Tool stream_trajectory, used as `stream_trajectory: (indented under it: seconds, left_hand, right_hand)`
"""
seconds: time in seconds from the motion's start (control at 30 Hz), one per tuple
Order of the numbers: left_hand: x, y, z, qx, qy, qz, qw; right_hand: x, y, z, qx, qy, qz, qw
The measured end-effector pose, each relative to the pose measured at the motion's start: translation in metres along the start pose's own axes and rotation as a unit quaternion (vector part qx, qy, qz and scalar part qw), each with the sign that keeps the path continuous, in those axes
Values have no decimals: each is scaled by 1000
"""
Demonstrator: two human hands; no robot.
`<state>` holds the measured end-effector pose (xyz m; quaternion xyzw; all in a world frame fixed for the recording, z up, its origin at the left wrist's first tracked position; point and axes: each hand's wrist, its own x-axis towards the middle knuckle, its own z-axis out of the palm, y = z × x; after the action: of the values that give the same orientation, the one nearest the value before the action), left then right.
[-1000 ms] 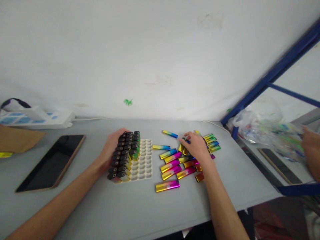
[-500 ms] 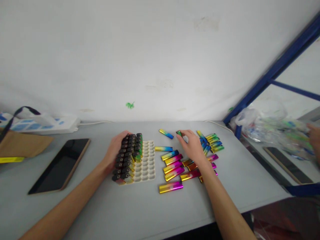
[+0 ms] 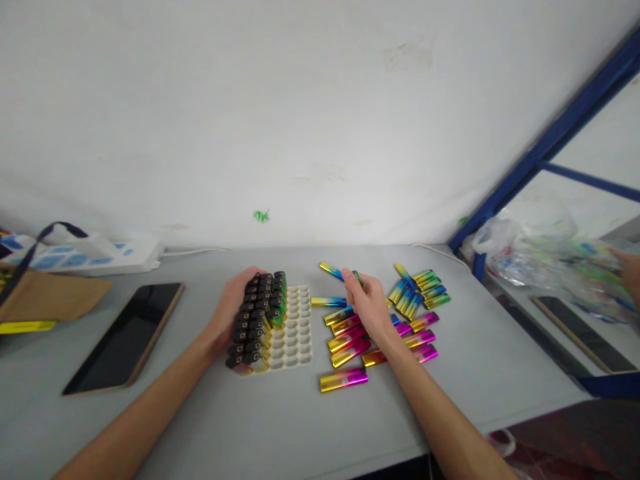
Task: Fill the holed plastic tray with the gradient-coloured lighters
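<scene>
A pale moulded tray point(image 3: 291, 333) stands in the middle of the table. Black-topped lighters point(image 3: 253, 320) fill its left side upright, and bare hollows show on its right. My left hand point(image 3: 227, 310) is closed round the tray's far left side, against the lighters; its fingertips are partly hidden. My right hand point(image 3: 369, 303) pinches a lighter with a green end point(image 3: 357, 275), mostly hidden by the fingers, above the loose ones. Below and around it lie yellow-and-pink lighters point(image 3: 344, 380) and yellow-and-blue ones point(image 3: 327, 302). A further group of blue and green lighters point(image 3: 411, 297) is behind to the right.
To the left lies a dark tablet-like device point(image 3: 125, 337), with a brown paper piece point(image 3: 55, 290) and a white power strip point(image 3: 110, 257) behind. At right, a blue frame point(image 3: 537, 160) borders a reflective pane showing plastic bags point(image 3: 540, 260). A white wall point(image 3: 320, 133) closes the back.
My right hand has moved slightly left and toward me with the green-ended lighter, uncovering more loose lighters on its right. My left hand stays at the tray. The view has shifted slightly.
</scene>
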<state>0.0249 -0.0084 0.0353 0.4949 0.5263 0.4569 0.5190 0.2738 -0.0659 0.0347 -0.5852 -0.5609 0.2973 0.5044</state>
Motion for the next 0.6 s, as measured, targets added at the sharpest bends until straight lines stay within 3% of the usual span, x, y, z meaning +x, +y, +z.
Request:
stream_trajectory:
  seconds: [0.1,0.27,0.47,0.6]
  left_hand:
    - [0,0,0,-3,3,-5,1000]
    - [1,-2,-1,-13,-3,-11,1000]
    - [5,-11,-2,-19,0,11,1000]
    - [6,-14,-3,-15,1,30,999]
  right_hand:
    - [-5,-1,4,-37,1,-11,999]
    - [-12,-10,11,-65,-47,-48,996]
    - [-19,-13,20,-93,-63,-40,993]
    - [-21,-14,21,-85,-119,-41,988]
